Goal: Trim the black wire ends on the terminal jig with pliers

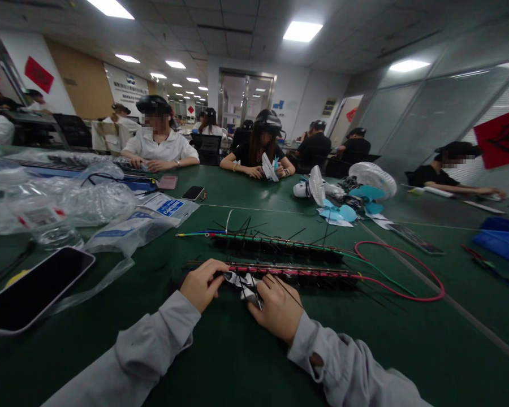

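Note:
Two long dark bundles lie side by side on the green table, bristling with thin black cable-tie tails. The nearer bundle [292,270] carries a red wire, the farther bundle [275,244] a green one. At the left part of the nearer bundle, my left hand [202,284] is closed in a pinch; what its fingertips hold is too small to make out. My right hand [281,305], also closed, grips a small white crumpled piece [249,287] just in front of that bundle. Thin black tie tails cross over the right fingers.
Phone [38,288], water bottle [38,212] and clear plastic bags [106,195] lie left. Red cable [436,277] loops right. Fan parts [348,195] sit back right, a blue tray [503,237] at the right edge. Co-workers [161,141] sit opposite, one [258,150] handling a fan part.

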`<state>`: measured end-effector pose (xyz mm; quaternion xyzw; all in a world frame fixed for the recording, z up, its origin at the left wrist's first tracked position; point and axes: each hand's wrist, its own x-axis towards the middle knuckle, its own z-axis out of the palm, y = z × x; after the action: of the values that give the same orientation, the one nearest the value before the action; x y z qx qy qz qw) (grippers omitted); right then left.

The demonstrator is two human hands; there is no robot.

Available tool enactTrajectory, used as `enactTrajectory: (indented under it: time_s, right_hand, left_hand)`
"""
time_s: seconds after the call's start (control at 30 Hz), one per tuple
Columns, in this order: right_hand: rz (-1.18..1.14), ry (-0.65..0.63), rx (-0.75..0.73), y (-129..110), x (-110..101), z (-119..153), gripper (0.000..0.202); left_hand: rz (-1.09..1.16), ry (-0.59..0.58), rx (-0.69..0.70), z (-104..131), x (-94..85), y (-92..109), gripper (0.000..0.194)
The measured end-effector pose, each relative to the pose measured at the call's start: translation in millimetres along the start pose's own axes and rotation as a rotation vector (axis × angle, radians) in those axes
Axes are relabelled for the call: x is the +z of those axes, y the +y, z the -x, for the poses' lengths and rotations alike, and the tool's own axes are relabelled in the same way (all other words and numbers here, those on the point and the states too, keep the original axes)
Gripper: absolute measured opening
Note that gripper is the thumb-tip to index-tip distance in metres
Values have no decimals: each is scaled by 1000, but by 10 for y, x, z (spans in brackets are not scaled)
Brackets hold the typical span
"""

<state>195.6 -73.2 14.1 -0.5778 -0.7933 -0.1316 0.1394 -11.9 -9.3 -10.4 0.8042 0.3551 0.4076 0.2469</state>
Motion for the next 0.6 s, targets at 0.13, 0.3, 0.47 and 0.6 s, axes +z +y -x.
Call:
enactTrajectory:
  time_s: [0.13, 0.3, 0.47, 0.6]
  right_hand:
    - [-8, -11, 2, -5, -10, -1, 15]
    - [-17, -10, -1, 1, -3, 4, 15]
    - [-33, 28, -2, 6, 25, 13, 15]
    - [-34, 26, 2, 0, 25, 14, 16]
  left_hand:
    - [-4, 0, -5, 2, 5, -5, 17]
    - [-31, 11, -26, 10, 11, 6, 19]
    - [-39, 5, 44, 14, -1, 35, 19]
    - [-73, -6, 75, 15, -2, 36, 17]
